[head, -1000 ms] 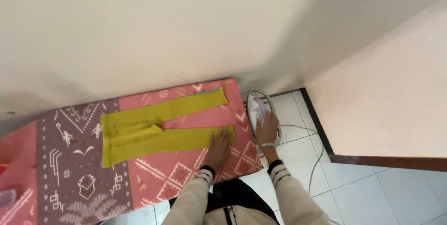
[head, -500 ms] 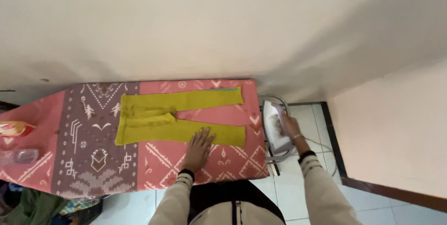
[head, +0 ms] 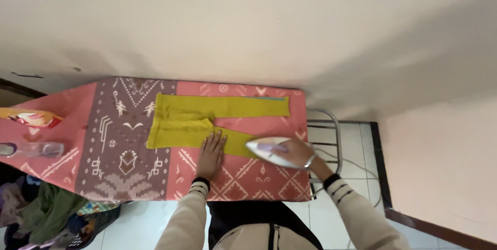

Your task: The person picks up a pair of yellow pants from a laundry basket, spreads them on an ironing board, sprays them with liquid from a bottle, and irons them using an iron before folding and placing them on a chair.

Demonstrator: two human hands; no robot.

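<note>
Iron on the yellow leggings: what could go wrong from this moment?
1. The left hand lies flat on the yellow leggings, close ahead of the tip of the iron held by the right hand; the fingers could get burned.
2. The cord trails over the wire iron rest to the floor; it might snag.
3. A clear bottle lies near the board's narrow end and could roll off.
</note>
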